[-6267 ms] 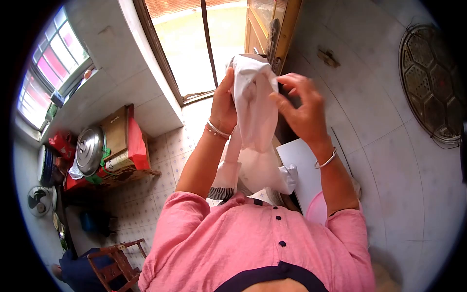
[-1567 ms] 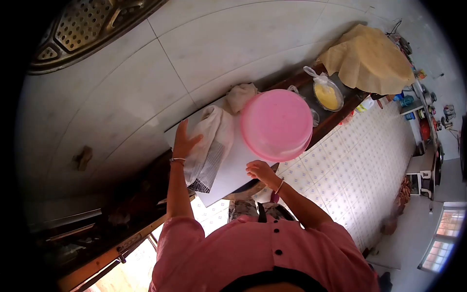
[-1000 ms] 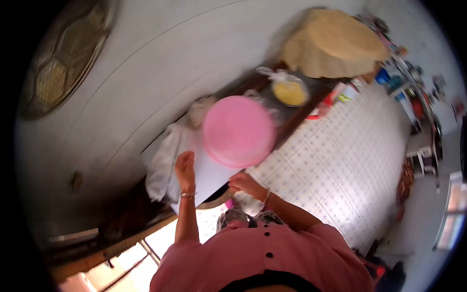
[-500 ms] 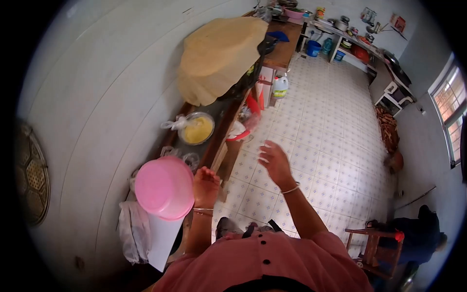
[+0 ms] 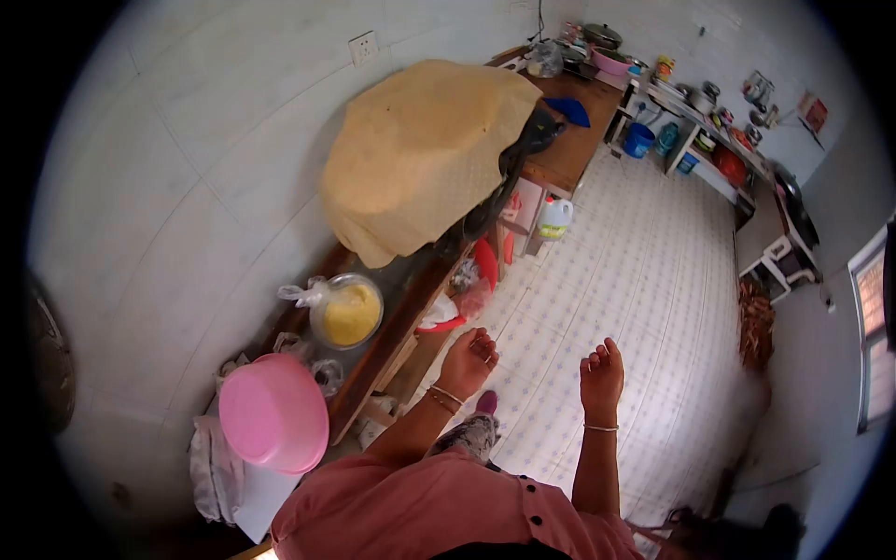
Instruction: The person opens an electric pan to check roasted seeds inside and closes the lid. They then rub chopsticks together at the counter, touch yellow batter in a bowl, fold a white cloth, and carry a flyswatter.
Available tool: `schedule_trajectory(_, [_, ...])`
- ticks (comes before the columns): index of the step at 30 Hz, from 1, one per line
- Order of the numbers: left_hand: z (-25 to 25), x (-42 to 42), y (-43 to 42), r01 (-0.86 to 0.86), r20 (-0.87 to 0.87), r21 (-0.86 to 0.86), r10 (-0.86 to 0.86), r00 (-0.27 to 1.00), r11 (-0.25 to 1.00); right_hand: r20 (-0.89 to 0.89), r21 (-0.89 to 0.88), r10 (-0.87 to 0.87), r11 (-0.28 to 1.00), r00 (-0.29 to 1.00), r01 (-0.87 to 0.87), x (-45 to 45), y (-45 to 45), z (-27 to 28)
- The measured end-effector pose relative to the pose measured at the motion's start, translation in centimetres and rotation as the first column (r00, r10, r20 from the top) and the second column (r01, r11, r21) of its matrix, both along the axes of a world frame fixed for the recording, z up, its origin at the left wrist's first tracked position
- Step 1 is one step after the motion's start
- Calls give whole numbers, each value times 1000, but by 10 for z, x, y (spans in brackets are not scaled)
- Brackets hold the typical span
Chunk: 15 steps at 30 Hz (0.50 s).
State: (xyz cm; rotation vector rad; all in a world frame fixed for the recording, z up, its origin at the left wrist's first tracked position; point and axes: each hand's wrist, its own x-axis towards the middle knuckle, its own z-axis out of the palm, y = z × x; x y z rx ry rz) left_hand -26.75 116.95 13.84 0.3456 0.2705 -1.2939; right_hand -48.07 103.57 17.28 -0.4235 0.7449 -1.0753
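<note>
Over the floor in front of my body, my left hand (image 5: 467, 364) hangs in the air with fingers loosely curled and nothing in it. To its right, my right hand (image 5: 602, 375) is also raised and holds nothing, its fingers partly bent and a little apart. Neither touches anything. Left of my left hand, a pink plastic basin (image 5: 273, 413) lies tilted on the bench. Behind it stands a metal bowl (image 5: 375, 301) with yellow contents (image 5: 351, 322), a knotted clear bag at its side. Farther back, a large tan cover (image 5: 420, 149) drapes over something hidden.
A long wooden bench (image 5: 373, 378) runs along the left wall. Under it are a red tub (image 5: 485, 263) and a white jug (image 5: 554, 218). Cookware and a blue bucket (image 5: 638, 140) are at the far counter. Firewood (image 5: 754, 322) lies along the right wall; dark furniture is at lower right.
My view has shifted forward along the bench. My left hand has moved away from beside the pink basin, out over the floor. My right hand appears farther right.
</note>
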Motion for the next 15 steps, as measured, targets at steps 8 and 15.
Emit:
schedule_trajectory(8, [12,2,-191,131,-29,-105,-134,991,986,-38,-63,-105,993,994,102,-6,-167,33])
schedule_trajectory(15, [8,-31,-314,251,-20,-42,-252,968,967,26,128,-265,957,964,260,-61,-261,-23])
